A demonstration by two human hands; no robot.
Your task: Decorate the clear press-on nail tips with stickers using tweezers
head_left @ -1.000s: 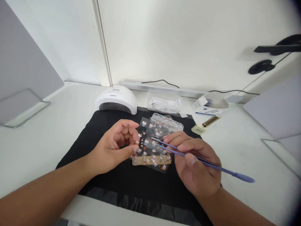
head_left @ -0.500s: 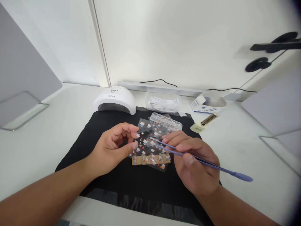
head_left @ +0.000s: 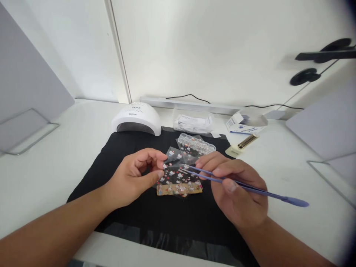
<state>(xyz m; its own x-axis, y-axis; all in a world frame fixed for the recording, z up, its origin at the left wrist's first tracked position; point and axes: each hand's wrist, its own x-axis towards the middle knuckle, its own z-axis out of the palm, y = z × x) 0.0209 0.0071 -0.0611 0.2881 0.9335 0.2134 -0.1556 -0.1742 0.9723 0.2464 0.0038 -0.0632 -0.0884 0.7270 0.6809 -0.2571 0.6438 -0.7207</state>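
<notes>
My left hand (head_left: pixel 133 178) pinches the left edge of a clear sticker sheet (head_left: pixel 178 176) printed with small red and white figures, lifting it a little off the black mat (head_left: pixel 155 215). My right hand (head_left: pixel 236 189) holds blue tweezers (head_left: pixel 250 188), their tips pointing left at the sheet's upper part. A tan strip (head_left: pixel 179 190) with small pieces lies under the sheet's near edge. Just behind the sheet lies a clear compartment box (head_left: pixel 197 144).
A white nail lamp (head_left: pixel 137 118) stands at the mat's far left corner. A clear bag of white packets (head_left: pixel 193 123), a blue and white box (head_left: pixel 244 125) and a gold-capped item (head_left: pixel 241 145) lie behind and to the right. Grey panels (head_left: pixel 27 85) stand at both sides.
My left hand has raised the sheet's left edge so it bends upward. My right hand has shifted slightly right and the tweezers have levelled out.
</notes>
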